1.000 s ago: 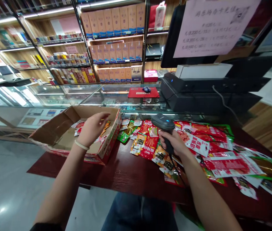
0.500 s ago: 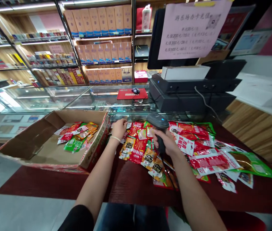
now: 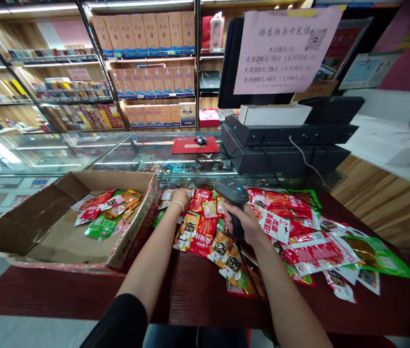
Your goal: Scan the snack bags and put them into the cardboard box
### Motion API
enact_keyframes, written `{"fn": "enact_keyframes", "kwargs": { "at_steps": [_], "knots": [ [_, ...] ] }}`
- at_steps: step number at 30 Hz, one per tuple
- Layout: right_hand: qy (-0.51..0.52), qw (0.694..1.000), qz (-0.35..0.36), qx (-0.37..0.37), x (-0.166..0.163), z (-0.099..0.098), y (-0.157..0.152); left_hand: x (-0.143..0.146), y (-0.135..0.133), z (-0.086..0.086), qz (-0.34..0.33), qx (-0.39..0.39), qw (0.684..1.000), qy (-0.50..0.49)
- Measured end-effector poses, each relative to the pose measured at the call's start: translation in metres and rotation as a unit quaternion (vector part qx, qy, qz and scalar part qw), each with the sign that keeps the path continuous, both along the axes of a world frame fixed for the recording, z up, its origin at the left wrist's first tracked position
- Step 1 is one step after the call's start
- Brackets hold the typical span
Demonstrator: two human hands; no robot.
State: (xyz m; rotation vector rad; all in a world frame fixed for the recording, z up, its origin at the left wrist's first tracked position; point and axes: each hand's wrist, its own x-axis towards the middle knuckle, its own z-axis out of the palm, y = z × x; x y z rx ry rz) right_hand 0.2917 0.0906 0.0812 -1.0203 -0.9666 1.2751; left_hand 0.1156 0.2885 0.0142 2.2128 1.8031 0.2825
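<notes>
My right hand (image 3: 245,224) is wrapped round the grip of a black handheld barcode scanner (image 3: 232,191), which shows a small blue light on top. A dark cable hangs from its handle. Under and around it lie many snack packets (image 3: 205,232) in red, orange and white wrappers. At the far left of this pile, my left hand (image 3: 181,196) reaches down among packets near the glass counter. Its fingers are mostly hidden behind the back of the hand, so their grip cannot be made out. A pale band circles that wrist.
Left of the pile, an open cardboard box (image 3: 132,251) holds several packets (image 3: 105,212). Behind stand a glass counter (image 3: 118,150) with a mouse on a red mat (image 3: 186,145), and a black register (image 3: 285,140) with a monitor bearing a pink notice (image 3: 285,53).
My left hand has gone slightly lower among the packets and its fingers are now less visible. The scanner stays in my right hand. The whole view has shifted a little.
</notes>
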Motion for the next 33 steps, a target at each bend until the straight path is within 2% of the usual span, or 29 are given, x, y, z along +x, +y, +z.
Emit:
{"fn": "enact_keyframes", "kwargs": {
  "at_steps": [4, 8, 10, 12, 15, 19, 21, 27, 33],
  "knots": [
    [0.001, 1.000, -0.005, 0.002, -0.003, 0.002, -0.001, -0.001, -0.005, 0.003, -0.010, 0.010, 0.998, -0.069],
    [-0.012, 1.000, -0.008, 0.017, -0.003, 0.000, -0.001, -0.006, -0.028, 0.010, -0.026, 0.074, 0.985, -0.153],
    [-0.018, 1.000, -0.006, 0.017, -0.003, -0.002, 0.000, -0.013, -0.044, 0.014, -0.032, 0.109, 0.965, -0.235],
    [-0.022, 1.000, -0.008, 0.014, -0.003, -0.004, 0.000, -0.023, -0.060, 0.015, -0.037, 0.124, 0.926, -0.354],
    [-0.035, 0.999, -0.016, 0.007, -0.006, -0.006, 0.001, -0.036, -0.083, 0.009, -0.033, 0.099, 0.852, -0.514],
    [-0.063, 0.997, -0.030, -0.014, -0.015, -0.005, 0.001, -0.043, -0.099, -0.002, 0.032, 0.023, 0.758, -0.652],
    [-0.074, 0.997, -0.030, -0.023, -0.018, -0.004, 0.001, -0.043, -0.102, -0.004, 0.052, -0.009, 0.729, -0.683],
    [-0.151, 0.985, 0.055, -0.063, -0.018, -0.005, -0.001, -0.041, -0.104, -0.001, 0.071, -0.037, 0.719, -0.690],
    [-0.173, 0.977, 0.104, -0.069, -0.021, -0.003, -0.003, -0.041, -0.103, -0.005, 0.075, -0.017, 0.725, -0.684]
  ]
}}
